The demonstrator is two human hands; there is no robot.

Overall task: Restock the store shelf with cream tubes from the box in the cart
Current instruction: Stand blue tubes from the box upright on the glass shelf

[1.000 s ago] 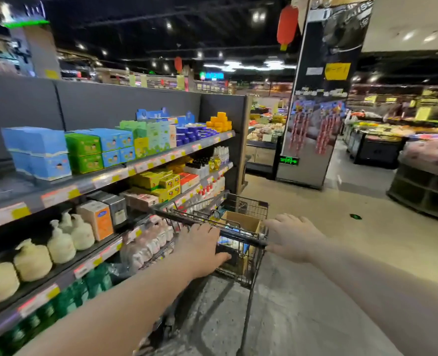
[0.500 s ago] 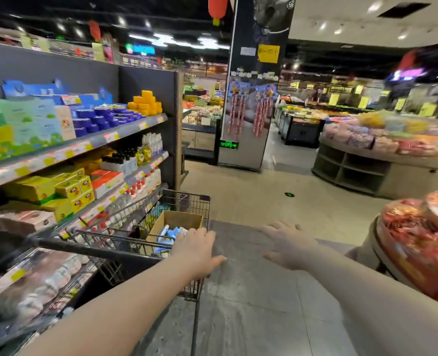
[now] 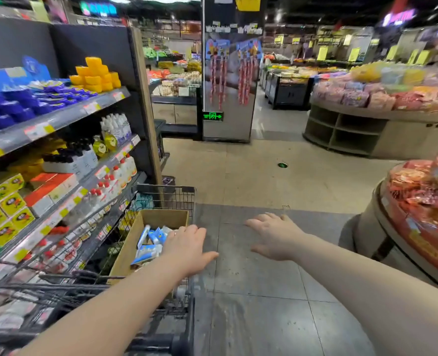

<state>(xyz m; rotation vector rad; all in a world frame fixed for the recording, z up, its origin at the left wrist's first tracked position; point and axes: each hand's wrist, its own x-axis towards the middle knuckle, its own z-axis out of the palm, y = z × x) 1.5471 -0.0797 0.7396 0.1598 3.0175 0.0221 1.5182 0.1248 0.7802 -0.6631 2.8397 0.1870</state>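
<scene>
A black wire cart (image 3: 161,199) stands against the store shelf (image 3: 58,119) on my left. Inside it sits an open cardboard box (image 3: 129,246) holding several blue and white cream tubes (image 3: 151,240). My left hand (image 3: 188,246) hovers over the right side of the box with fingers spread and holds nothing. My right hand (image 3: 274,236) hangs in the air to the right of the cart, over the grey floor, also with fingers spread and nothing in it.
The shelf carries blue tubs, yellow boxes (image 3: 94,75), bottles (image 3: 115,129) and cartons. A round display of red packets (image 3: 423,217) stands close at my right. A pillar (image 3: 228,86) and more displays (image 3: 382,104) lie ahead across the tiled aisle.
Both hands have left the cart handle. The view has swung right and come nearer the cart, and my left hand now reaches over the box.
</scene>
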